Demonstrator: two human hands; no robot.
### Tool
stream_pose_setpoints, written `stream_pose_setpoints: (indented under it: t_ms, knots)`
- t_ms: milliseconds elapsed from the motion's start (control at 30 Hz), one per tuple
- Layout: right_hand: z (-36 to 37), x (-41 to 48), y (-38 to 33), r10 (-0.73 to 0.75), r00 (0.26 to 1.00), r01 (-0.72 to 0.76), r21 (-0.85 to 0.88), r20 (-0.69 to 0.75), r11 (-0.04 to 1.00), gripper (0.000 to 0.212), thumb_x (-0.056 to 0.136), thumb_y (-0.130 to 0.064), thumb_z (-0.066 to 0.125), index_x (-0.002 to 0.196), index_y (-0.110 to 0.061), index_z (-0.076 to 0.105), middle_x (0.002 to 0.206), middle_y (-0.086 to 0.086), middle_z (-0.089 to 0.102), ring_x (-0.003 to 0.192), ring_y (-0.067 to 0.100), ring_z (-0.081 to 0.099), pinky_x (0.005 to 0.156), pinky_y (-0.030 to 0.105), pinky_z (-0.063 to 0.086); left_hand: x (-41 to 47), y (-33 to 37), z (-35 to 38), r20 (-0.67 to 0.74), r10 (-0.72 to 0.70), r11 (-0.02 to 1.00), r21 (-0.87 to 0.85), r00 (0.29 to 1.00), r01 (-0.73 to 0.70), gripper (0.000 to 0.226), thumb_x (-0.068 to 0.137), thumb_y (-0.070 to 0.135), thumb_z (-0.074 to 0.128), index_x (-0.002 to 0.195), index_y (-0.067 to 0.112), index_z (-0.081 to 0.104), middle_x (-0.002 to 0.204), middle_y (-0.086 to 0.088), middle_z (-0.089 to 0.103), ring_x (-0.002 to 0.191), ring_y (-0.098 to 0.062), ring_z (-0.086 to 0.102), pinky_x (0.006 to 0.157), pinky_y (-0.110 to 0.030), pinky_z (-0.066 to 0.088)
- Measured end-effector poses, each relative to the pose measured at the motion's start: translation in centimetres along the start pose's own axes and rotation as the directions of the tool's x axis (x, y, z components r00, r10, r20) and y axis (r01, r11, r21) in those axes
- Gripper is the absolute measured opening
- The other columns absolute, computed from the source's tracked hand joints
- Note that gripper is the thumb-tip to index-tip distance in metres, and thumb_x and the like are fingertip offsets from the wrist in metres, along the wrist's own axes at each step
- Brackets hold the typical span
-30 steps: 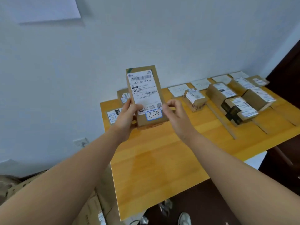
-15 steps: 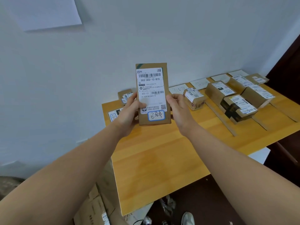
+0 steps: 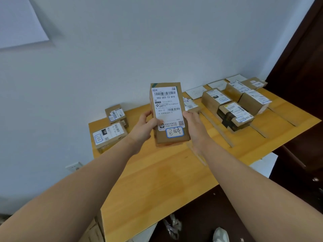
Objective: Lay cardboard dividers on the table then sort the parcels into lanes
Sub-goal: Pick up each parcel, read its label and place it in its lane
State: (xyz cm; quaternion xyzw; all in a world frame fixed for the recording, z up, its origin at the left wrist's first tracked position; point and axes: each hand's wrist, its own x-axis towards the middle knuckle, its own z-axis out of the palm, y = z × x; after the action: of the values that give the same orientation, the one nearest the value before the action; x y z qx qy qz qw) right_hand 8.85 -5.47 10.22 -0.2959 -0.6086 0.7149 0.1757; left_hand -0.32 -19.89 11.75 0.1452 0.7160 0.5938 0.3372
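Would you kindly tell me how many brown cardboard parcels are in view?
8, possibly more hidden: one held parcel between left hand and right hand; two at the table's left; one behind it; four right.

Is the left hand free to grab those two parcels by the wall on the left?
Probably not yet: the left hand and right hand both hold the raised parcel. The two left parcels lie unobstructed on the table.
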Motion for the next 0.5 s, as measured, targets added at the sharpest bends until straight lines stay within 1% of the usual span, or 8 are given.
stream_pose_setpoints:
  t_ms: [100, 133, 233, 300, 333, 367, 433, 500]
  knots:
    - [-4.2, 1.1, -0.7, -0.019, 1.0, 0.019, 0.002, -0.001, 1.0, 0.025, 0.097, -0.034, 0.051, 0.113, -0.015, 0.05, 0.094, 0.0, 0.064, 0.074, 0.009, 0.063, 0.057, 0.021, 0.048, 2.0, 0.9, 4.0, -0.022, -0.007, 1.0, 0.013, 1.0, 0.007, 0.056, 0.086, 0.042, 0.062, 0.135, 0.023, 0.042, 0.11, 0.007, 0.067, 0.11, -0.016, 0.059, 0.101, -0.04, 0.04]
    - [-5.9, 1.6, -1.1, -0.025, 1.0, 0.025, -0.011, -0.001, 1.0, 0.025, 0.097, -0.035, 0.051, 0.112, -0.015, 0.051, 0.094, 0.0, 0.064, 0.073, 0.009, 0.062, 0.058, 0.023, 0.049, 2.7, 1.3, 5.6, -0.036, -0.005, 1.0, 0.017, 0.999, 0.005, 0.051, 0.088, 0.044, 0.06, 0.131, 0.021, 0.046, 0.106, 0.008, 0.068, 0.104, -0.013, 0.061, 0.096, -0.036, 0.041]
    - [-11.2, 3.4, -2.2, -0.019, 1.0, 0.019, -0.032, -0.014, 0.999, 0.026, 0.096, -0.039, 0.053, 0.11, -0.017, 0.052, 0.103, 0.002, 0.066, 0.084, 0.015, 0.065, 0.073, 0.035, 0.052, 4.8, 2.5, 10.8, -0.077, 0.017, 1.0, 0.008, 0.997, -0.017, 0.047, 0.088, 0.051, 0.058, 0.119, 0.016, 0.052, 0.1, 0.007, 0.069, 0.089, -0.008, 0.063, 0.083, -0.029, 0.043]
    - [-14.9, 4.8, -2.9, -0.01, 1.0, 0.01, -0.032, -0.014, 0.999, 0.023, 0.095, -0.041, 0.054, 0.105, -0.02, 0.054, 0.106, 0.003, 0.069, 0.094, 0.022, 0.067, 0.082, 0.042, 0.054, 6.3, 3.0, 14.5, -0.09, 0.026, 1.0, -0.006, 0.996, -0.027, 0.052, 0.086, 0.054, 0.059, 0.117, 0.013, 0.055, 0.102, 0.003, 0.071, 0.092, -0.013, 0.066, 0.089, -0.031, 0.048]
    - [-16.8, 5.3, -3.2, -0.008, 1.0, 0.007, -0.041, -0.009, 0.999, 0.023, 0.094, -0.041, 0.054, 0.104, -0.02, 0.055, 0.106, 0.004, 0.069, 0.095, 0.022, 0.068, 0.08, 0.042, 0.055, 7.2, 3.2, 16.2, -0.089, 0.025, 0.999, -0.02, 0.996, -0.026, 0.054, 0.085, 0.055, 0.059, 0.118, 0.012, 0.056, 0.104, 0.001, 0.072, 0.096, -0.017, 0.067, 0.092, -0.033, 0.049]
    - [-18.6, 5.8, -3.6, -0.011, 1.0, 0.011, -0.066, -0.007, 0.998, 0.023, 0.094, -0.042, 0.054, 0.104, -0.02, 0.055, 0.106, 0.003, 0.07, 0.091, 0.019, 0.069, 0.073, 0.036, 0.057, 8.0, 3.4, 17.9, -0.085, 0.017, 0.999, -0.036, 0.996, -0.02, 0.054, 0.085, 0.054, 0.06, 0.118, 0.012, 0.057, 0.104, -0.001, 0.073, 0.098, -0.019, 0.068, 0.094, -0.034, 0.05]
    - [-22.0, 6.5, -4.4, -0.019, 1.0, 0.017, -0.109, -0.01, 0.994, 0.027, 0.095, -0.043, 0.053, 0.107, -0.019, 0.055, 0.098, -0.002, 0.069, 0.08, 0.012, 0.066, 0.062, 0.024, 0.051, 9.4, 3.6, 21.2, -0.073, -0.009, 0.998, -0.058, 0.997, 0.005, 0.054, 0.084, 0.053, 0.061, 0.119, 0.012, 0.058, 0.104, -0.002, 0.074, 0.099, -0.021, 0.068, 0.097, -0.036, 0.05]
    - [-25.0, 7.4, -5.1, -0.004, 1.0, 0.002, -0.126, -0.015, 0.992, 0.03, 0.093, -0.044, 0.054, 0.108, -0.018, 0.056, 0.094, -0.005, 0.067, 0.081, 0.014, 0.063, 0.068, 0.028, 0.049, 10.5, 3.7, 24.0, -0.059, -0.027, 0.997, -0.072, 0.998, 0.023, 0.053, 0.084, 0.052, 0.061, 0.12, 0.013, 0.058, 0.104, -0.001, 0.074, 0.1, -0.021, 0.068, 0.1, -0.038, 0.048]
